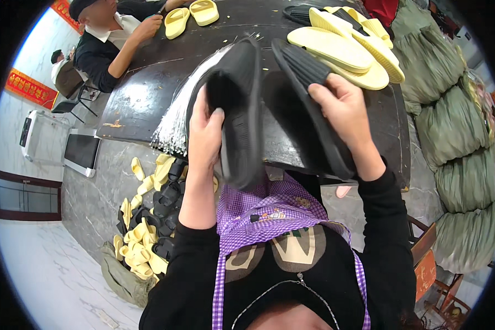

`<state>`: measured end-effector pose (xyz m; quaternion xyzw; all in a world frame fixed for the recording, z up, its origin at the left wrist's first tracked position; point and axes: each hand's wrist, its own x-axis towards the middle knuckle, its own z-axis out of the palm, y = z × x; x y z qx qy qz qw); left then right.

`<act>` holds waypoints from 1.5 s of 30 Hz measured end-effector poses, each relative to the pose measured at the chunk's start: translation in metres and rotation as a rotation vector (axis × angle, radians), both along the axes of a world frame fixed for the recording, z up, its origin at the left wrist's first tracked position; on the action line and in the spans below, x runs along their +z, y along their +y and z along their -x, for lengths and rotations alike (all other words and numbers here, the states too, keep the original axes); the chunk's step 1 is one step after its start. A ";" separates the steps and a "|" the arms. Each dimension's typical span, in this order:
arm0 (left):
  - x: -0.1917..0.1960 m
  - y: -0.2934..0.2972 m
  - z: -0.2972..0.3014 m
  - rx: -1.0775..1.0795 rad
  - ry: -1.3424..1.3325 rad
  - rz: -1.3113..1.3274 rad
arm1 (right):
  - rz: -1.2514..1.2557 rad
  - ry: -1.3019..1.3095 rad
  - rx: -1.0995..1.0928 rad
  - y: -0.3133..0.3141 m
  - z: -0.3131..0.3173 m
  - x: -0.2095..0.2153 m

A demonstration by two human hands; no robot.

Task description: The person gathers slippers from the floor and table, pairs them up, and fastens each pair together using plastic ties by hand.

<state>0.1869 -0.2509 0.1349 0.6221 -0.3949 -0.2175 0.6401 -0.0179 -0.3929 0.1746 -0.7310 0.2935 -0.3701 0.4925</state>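
Note:
My left hand [203, 129] grips a black slipper [242, 137] by its side, with the thumb over the edge near the strap opening. A second black slipper [305, 104] is in my right hand [344, 110], tilted on its side with its ribbed strap toward the far end. Both are held apart from each other over the near part of the dark table [132, 104]. Beside the left slipper lies a fanned bundle of thin white plastic strands [176, 113], partly hidden by my hand and the slipper.
Yellow slippers [335, 49] and some black ones are piled at the far right. Across the table, a person [113, 44] sits near a yellow pair [190, 19]. More slippers [143, 242] heap on the floor at left. Green sacks [451, 132] are stacked at right.

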 end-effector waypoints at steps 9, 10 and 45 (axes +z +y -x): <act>-0.024 -0.027 -0.002 0.203 -0.788 -0.122 | 0.608 0.301 -0.005 0.011 -0.040 -0.048; -0.025 -0.027 -0.003 0.204 -0.784 -0.118 | 0.612 0.304 -0.005 0.009 -0.041 -0.048; -0.002 0.014 -0.171 0.308 -0.570 -0.522 | 0.359 0.403 0.200 -0.041 0.046 0.005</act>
